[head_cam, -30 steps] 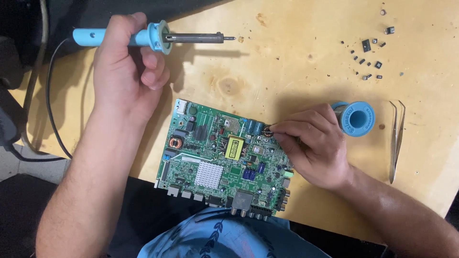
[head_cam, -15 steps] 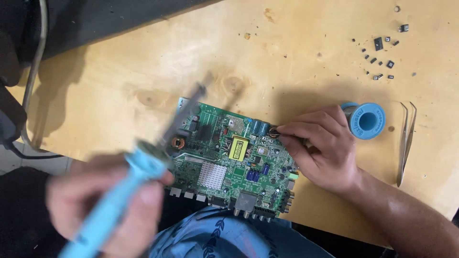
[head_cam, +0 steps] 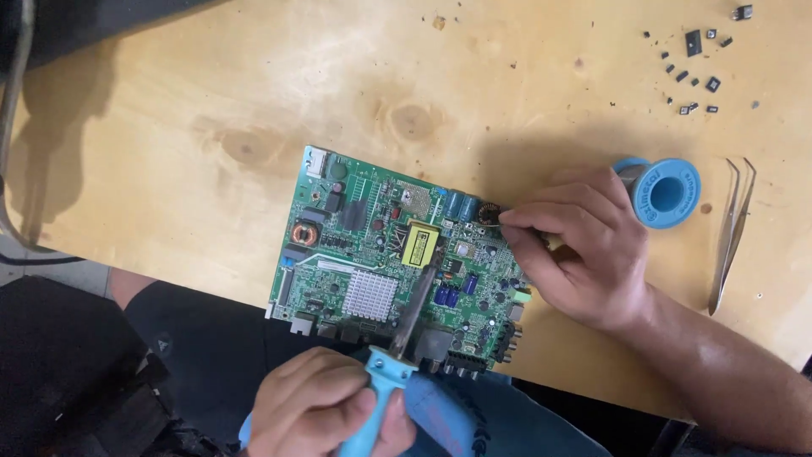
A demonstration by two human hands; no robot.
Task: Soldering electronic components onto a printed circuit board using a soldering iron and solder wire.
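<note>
Left hand: the left hand [head_cam: 326, 402] is seen at the bottom edge, fingers wrapped tight round the light blue handle of a soldering iron [head_cam: 404, 338].
Soldering iron: the dark metal shaft is angled up and to the right over a circuit board [head_cam: 372, 245]; the tip is placed near the yellow component [head_cam: 420, 244] at the board's middle, though contact cannot be confirmed from this view.
Right hand: the right hand [head_cam: 584, 250] is rested on the counter [head_cam: 211, 110] at the board's right edge, fingertips pressed together at the upper right corner, apparently pinching a thin strand of solder wire.
Circuit board: a green board is laid flat, its lower edge overhanging the counter's near edge.
Solder spool: a blue spool [head_cam: 666, 191] is set just beyond the right hand.
Tweezers: metal tweezers [head_cam: 734, 228] are laid right of the spool.
Loose parts: small dark components [head_cam: 694, 72] are scattered at the upper right.
</note>
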